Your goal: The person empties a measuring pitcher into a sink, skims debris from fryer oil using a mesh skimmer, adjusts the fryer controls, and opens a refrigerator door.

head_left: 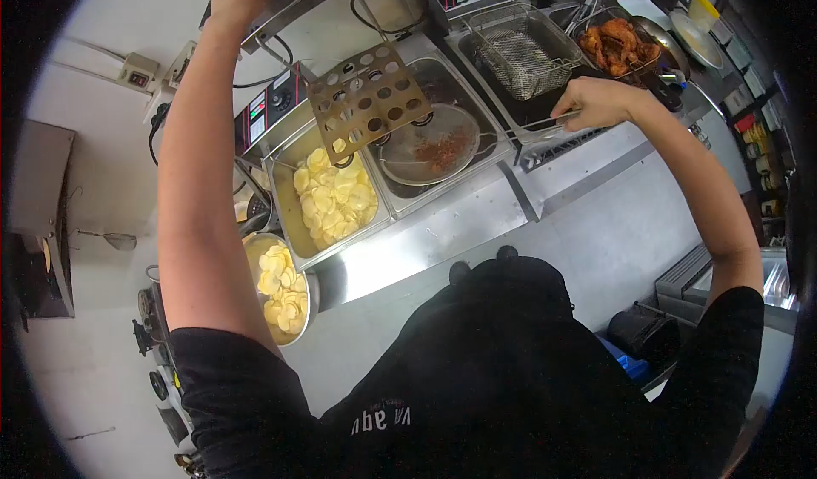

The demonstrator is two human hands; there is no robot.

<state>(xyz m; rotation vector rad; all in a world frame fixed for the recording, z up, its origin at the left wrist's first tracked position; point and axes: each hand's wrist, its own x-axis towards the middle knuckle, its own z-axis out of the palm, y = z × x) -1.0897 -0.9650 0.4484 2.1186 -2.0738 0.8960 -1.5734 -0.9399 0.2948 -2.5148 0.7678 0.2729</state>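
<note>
My right hand (600,104) is closed at the front of a fryer, its fingers round a thin metal handle beside the wire fryer basket (521,57). Whether that handle belongs to the basket I cannot tell. High at the top edge, my left hand (242,0) is closed at a metal frame (298,6); its fingers are partly cut off, so what it grips is unclear. Below that frame a perforated metal plate (371,101) is tilted over the fryer wells. Under it, a round mesh strainer (400,160) carries reddish-brown crumbs (444,149).
Sliced potatoes fill a metal well (334,198) and a round bowl (308,296) at its front left. Fried chicken (619,46) lies in a basket at the back right. Fryer control boxes (271,108) stand behind the wells. A steel counter edge (425,245) runs before me.
</note>
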